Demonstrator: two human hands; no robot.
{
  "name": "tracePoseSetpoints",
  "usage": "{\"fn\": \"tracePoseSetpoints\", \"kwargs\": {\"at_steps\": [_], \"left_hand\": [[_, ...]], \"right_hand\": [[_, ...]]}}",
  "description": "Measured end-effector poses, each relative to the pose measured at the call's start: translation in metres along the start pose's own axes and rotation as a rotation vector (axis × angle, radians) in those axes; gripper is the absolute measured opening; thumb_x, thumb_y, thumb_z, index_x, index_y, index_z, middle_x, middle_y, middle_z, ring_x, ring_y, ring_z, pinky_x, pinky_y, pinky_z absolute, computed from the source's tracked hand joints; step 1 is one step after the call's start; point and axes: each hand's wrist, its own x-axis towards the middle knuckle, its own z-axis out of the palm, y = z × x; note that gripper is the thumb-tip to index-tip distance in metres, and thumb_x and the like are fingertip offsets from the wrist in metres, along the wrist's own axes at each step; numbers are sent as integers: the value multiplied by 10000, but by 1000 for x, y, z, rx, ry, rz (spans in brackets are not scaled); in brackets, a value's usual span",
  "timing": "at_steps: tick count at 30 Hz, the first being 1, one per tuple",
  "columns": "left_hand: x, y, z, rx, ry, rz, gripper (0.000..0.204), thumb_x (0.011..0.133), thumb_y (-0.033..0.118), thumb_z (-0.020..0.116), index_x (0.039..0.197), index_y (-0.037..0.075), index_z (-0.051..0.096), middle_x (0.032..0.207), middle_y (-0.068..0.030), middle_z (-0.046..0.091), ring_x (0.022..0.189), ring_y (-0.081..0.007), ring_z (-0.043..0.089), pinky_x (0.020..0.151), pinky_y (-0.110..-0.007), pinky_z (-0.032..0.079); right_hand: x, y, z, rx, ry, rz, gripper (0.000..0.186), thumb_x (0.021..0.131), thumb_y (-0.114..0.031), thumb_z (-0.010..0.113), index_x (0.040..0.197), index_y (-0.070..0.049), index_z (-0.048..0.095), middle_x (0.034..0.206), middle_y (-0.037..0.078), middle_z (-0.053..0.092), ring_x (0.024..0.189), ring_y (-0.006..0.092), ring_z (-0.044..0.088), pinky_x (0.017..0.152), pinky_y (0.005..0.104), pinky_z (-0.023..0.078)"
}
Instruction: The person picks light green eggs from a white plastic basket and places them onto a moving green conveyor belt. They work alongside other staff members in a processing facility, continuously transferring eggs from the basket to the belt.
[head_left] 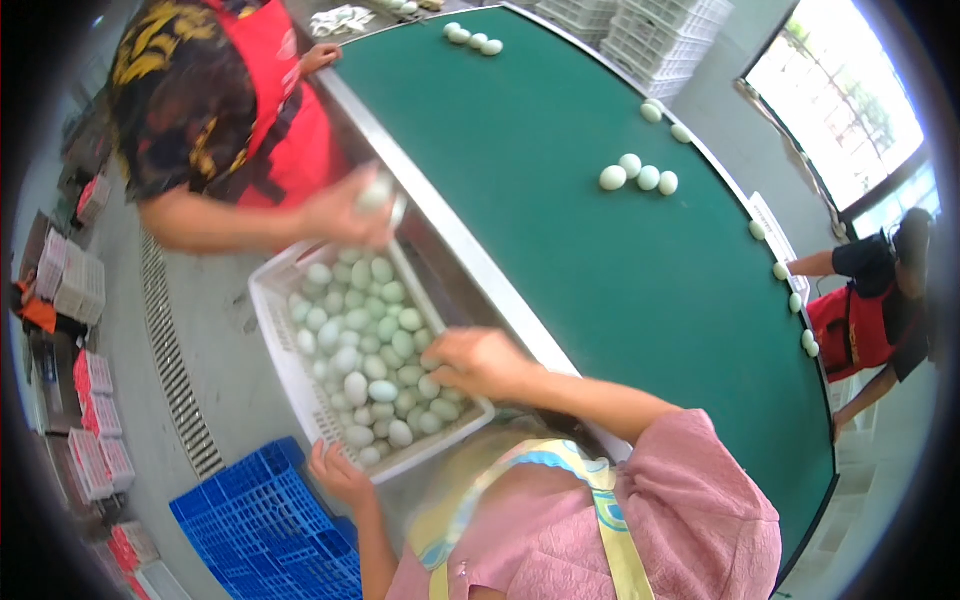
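Note:
A white plastic crate (285, 340) full of pale green eggs (372, 345) sits in front of me, beside the green table. My left hand (340, 476) is closed on the crate's near left rim. On the crate's right side, my right hand (482, 362) reaches over the edge, its fingers bent round a pale egg (430, 362) that they partly hide. Across the crate, a co-worker's hand (345, 212), smeared by motion, holds a pale egg (376, 194) above the far end.
The green table (560, 270) has a raised metal edge (450, 225). A cluster of eggs (630, 170) lies on it, others along its far edge. A blue pallet (265, 525) lies on the floor at left. Another person (860, 320) stands at right. White crates (665, 45) are stacked behind.

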Motion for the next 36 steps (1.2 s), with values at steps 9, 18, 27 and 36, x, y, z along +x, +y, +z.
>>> {"fn": "tracePoseSetpoints", "kwargs": {"at_steps": [9, 18, 27, 36], "left_hand": [[12, -4, 22, 101, -57, -38, 295, 942, 161, 440, 845, 12, 675, 1170, -154, 593, 1093, -362, 497, 934, -457, 402], [18, 4, 11, 228, -109, 2, 296, 947, 214, 453, 859, 21, 660, 1187, -180, 565, 1102, -373, 485, 936, -460, 399], [22, 8, 16, 243, -143, -33, 313, 960, 235, 448, 858, 26, 657, 1205, -173, 558, 1112, -367, 481, 948, -453, 395], [20, -14, 21, 277, -43, 128, 198, 926, 183, 534, 887, 63, 687, 1139, -183, 622, 1047, -382, 533, 921, -463, 418]], "right_hand": [[-102, 264, -252, -700, 1006, 744, 715, 728, -456, 801, 1289, -91, 549, 1287, 223, 480, 1226, 374, 455, 1026, 456, 391], [-71, 286, -281, -455, 835, 1264, 875, 681, -739, 676, 1323, -151, 585, 1475, 223, 351, 1375, 397, 328, 1112, 497, 322], [-52, 259, -283, -636, 402, 1311, 848, 668, -671, 730, 1272, -85, 628, 1408, 98, 445, 1305, 276, 422, 1008, 416, 457], [-131, 344, -317, -268, 748, 1054, 544, 803, -482, 724, 1063, -4, 718, 1089, 107, 685, 962, 199, 644, 881, 339, 500]]}}
